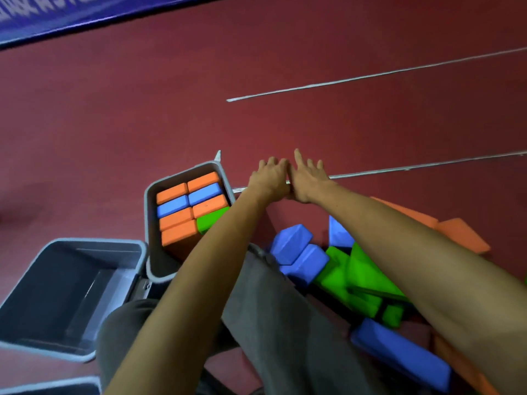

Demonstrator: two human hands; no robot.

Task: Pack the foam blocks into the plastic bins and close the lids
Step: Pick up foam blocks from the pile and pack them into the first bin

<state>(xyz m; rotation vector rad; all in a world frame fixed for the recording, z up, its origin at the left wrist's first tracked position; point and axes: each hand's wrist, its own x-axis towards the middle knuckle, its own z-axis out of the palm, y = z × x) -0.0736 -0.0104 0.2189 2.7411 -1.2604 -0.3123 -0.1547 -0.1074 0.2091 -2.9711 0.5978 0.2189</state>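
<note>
Both arms stretch forward over the red floor. My left hand [269,178] and my right hand [309,179] are side by side, touching, fingers spread, and hold nothing. Left of them stands a grey plastic bin [148,201] packed with orange, blue and green foam blocks [188,206]. A second grey bin [37,280] at the lower left has no blocks in it. Loose blue blocks [296,246], green blocks [368,275] and orange blocks [462,235] lie in a heap on the floor at the right, under my right forearm.
My knee in grey trousers [285,323] fills the lower middle. White lines [370,76] cross the red floor ahead. A blue banner [57,15] runs along the top left. The rim of another grey bin [51,387] shows at the bottom left.
</note>
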